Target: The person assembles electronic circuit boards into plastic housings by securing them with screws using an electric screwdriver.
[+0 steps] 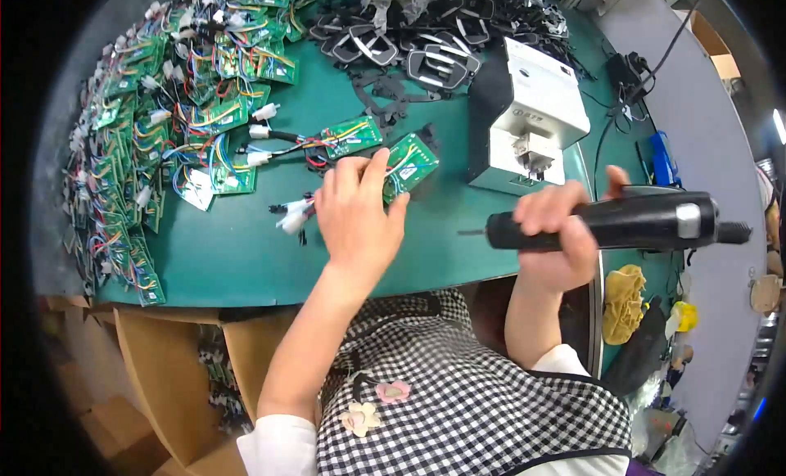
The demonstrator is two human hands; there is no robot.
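Observation:
My left hand (358,210) is closed on the near edge of a green circuit board (412,166) with coloured wires, its fingers bent over the board's left side. Beneath that board a dark piece partly shows. In my right hand (558,234) is a black electric screwdriver (634,221), held level above the table, its thin bit pointing left toward the board but apart from it. A second wired circuit board (352,138) lies just beyond my left hand. White connector plugs (293,216) stick out left of that hand.
Many wired circuit boards (131,148) are heaped at the left. Black plastic frames (442,63) pile up at the back. A white and black box-shaped machine (536,99) stands back right. Yellow gloves (625,304) lie at the right; cardboard boxes (164,378) sit below the table (221,263).

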